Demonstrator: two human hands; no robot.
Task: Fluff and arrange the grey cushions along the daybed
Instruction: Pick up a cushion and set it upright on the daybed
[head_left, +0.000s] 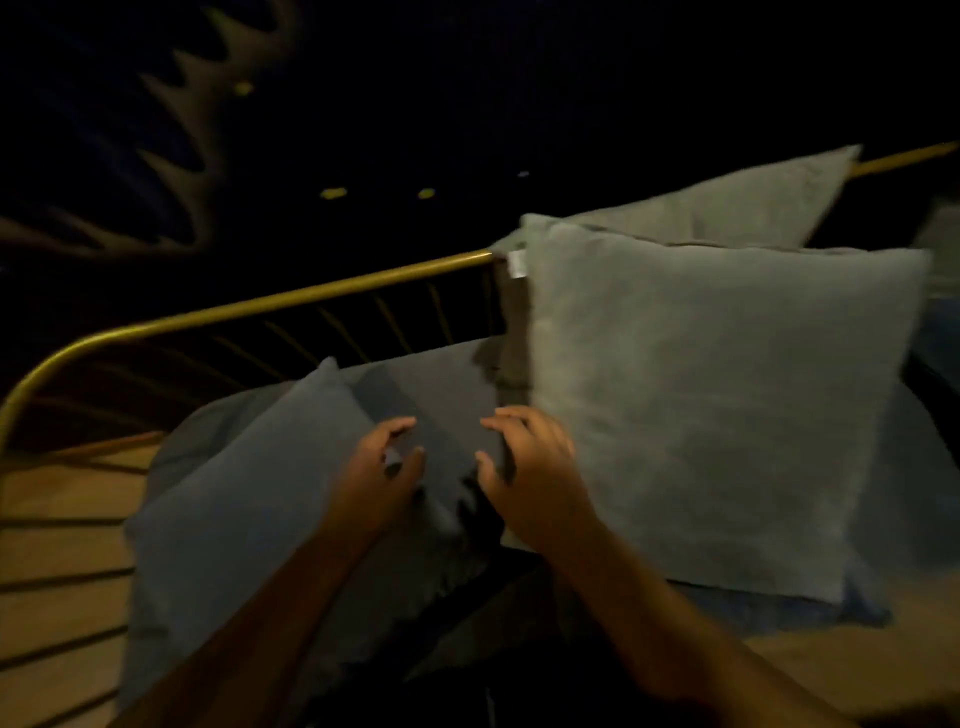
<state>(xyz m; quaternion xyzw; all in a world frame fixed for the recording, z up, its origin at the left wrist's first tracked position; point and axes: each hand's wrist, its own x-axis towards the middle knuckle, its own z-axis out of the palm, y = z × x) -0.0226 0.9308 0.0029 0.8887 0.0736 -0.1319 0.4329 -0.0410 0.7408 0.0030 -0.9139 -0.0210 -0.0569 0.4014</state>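
Both hands hung half-curled and empty, the left hand (382, 460) by the flat left cushion (239, 499), the right hand (524, 462) beside the upright cushion (711, 410). Soft and light, each would likely be best pinched at opposite corners.

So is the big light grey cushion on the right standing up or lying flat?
Standing up. The light grey cushion faces the camera on its lower edge, propped against another cushion behind.
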